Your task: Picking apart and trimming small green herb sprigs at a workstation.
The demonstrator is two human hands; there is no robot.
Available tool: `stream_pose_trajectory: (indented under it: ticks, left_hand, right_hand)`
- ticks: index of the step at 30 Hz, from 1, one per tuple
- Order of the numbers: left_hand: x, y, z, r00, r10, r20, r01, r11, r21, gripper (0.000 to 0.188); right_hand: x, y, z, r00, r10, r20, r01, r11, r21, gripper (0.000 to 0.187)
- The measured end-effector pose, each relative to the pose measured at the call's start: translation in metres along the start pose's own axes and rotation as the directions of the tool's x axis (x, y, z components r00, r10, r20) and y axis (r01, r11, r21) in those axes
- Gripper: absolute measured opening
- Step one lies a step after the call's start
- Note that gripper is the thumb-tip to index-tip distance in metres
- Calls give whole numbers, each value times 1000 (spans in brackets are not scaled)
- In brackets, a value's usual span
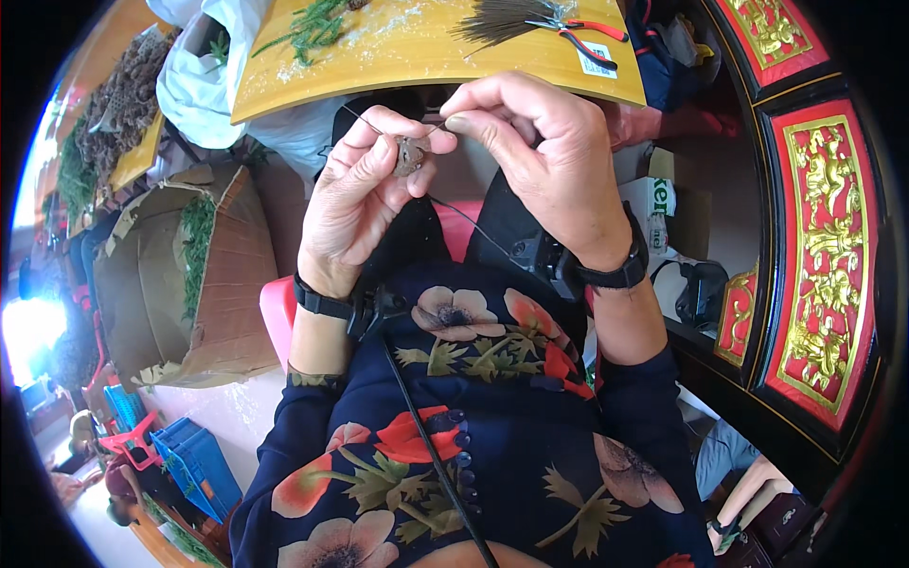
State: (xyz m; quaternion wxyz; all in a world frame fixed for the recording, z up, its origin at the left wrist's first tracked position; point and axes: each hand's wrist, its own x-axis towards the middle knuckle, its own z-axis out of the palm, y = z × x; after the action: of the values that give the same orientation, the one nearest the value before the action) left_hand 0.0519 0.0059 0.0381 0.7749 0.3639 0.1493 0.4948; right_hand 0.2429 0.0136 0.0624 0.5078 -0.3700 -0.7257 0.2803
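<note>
A small brown pine cone (410, 156) is gripped in the fingers of my left hand (350, 194), in front of the table edge and above my lap. A thin dark wire (364, 120) runs by the cone, one end sticking out to the upper left past my left fingers. My right hand (563, 166) is just right of the cone, thumb and forefinger pinching the wire's other end. How the wire sits around the cone is partly hidden by my fingers. Both wrists wear black straps with small devices.
On the yellow table (398, 71) lie a green sprig (312, 33), a bundle of brown wires (502, 21) and red-and-black pliers (589, 45). An open cardboard box (237, 293) with greenery and a blue crate (201, 464) stand left. A carved red-gold panel (824, 265) rises at right.
</note>
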Motion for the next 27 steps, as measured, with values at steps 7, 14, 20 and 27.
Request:
stream_pose_trajectory:
  ticks: [7, 14, 20, 27]
  left_hand:
    - [0, 0, -5, 1000, 6, 2, -6, 999, -41, 33]
    - [1, 2, -2, 999, -40, -12, 40, 999, -32, 52]
    - [2, 3, -3, 986, -164, 38, 166, 985, -43, 47]
    - [-2, 10, -12, 947, -322, -6, 321, 941, 107, 32]
  right_hand:
    - [2, -2, -1, 912, 358, 202, -411, 785, 463, 17]
    - [-1, 4, 0, 898, 357, 257, -440, 721, 536, 19]
    - [1, 3, 2, 947, 271, 175, -322, 809, 492, 15]
    - [-2, 5, 3, 958, 221, 181, -272, 897, 347, 13]
